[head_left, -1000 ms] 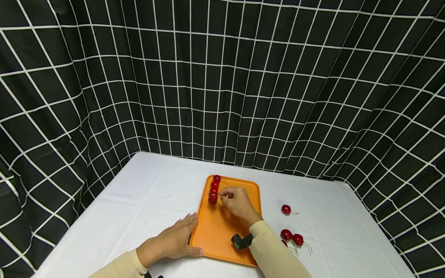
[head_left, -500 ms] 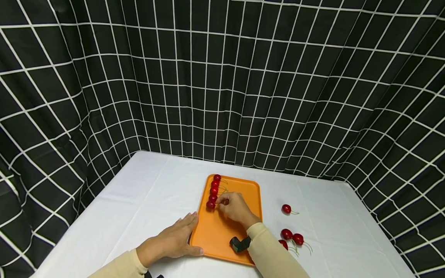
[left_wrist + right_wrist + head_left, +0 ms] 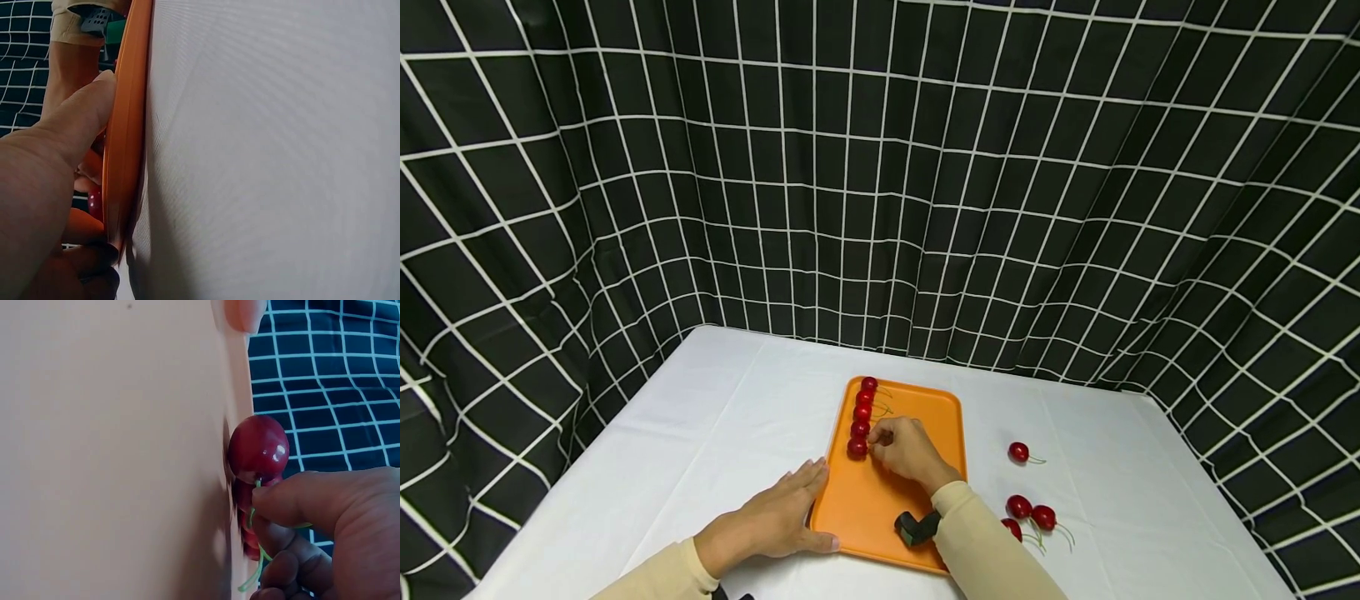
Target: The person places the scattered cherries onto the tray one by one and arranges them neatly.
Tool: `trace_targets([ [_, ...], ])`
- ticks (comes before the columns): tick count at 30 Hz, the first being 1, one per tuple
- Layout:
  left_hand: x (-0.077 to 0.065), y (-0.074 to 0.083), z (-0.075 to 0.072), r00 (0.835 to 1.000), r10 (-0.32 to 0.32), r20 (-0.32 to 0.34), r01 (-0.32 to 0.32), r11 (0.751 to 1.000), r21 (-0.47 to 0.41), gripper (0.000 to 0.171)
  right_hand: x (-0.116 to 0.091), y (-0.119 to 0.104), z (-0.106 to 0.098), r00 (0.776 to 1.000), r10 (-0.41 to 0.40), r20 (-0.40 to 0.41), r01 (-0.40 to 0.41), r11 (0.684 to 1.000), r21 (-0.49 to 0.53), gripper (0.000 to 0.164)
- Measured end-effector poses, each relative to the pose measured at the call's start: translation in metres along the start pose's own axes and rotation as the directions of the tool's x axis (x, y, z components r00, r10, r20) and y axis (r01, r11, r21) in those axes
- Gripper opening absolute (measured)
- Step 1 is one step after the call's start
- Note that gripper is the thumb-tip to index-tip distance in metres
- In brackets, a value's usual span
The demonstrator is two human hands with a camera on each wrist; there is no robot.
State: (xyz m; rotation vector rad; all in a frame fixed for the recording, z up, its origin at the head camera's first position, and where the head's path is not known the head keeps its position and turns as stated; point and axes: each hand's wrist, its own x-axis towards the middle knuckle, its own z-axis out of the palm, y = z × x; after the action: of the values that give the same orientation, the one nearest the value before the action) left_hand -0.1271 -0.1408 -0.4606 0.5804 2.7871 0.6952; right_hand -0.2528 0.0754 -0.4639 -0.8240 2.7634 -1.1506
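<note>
An orange tray [image 3: 887,500] lies on the white table. Down its left side runs a row of several red cherries [image 3: 863,397] with green stems. At the row's near end sits another cherry [image 3: 857,448], and the thumb and fingers of my right hand [image 3: 910,450] pinch its stem [image 3: 252,515]. The right wrist view shows this cherry [image 3: 259,449] close up, partly covering the others. My left hand [image 3: 775,517] rests at the tray's near left corner, fingers straight along the left edge. Its thumb [image 3: 94,103] touches the front rim in the left wrist view.
Right of the tray lie several loose cherries: a single one [image 3: 1018,452] farther back and a cluster [image 3: 1042,517] nearer, partly behind the right sleeve [image 3: 992,542]. A black cloth with white grid lines [image 3: 880,208] hangs around the table.
My right hand has moved a little toward me along the row, and the cherry by its fingers now sits at the near end. My left hand has stayed put.
</note>
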Motion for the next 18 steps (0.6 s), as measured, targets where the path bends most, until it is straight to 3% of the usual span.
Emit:
trace_targets([
  [18,0.0018,0.0003,0.0003,1.000,-0.008,-0.004,0.008,1.000,-0.020,0.109,-0.0021,0.0026,-0.0058,0.998,-0.006,-0.055,0.008,0.999,0.049,0.006],
])
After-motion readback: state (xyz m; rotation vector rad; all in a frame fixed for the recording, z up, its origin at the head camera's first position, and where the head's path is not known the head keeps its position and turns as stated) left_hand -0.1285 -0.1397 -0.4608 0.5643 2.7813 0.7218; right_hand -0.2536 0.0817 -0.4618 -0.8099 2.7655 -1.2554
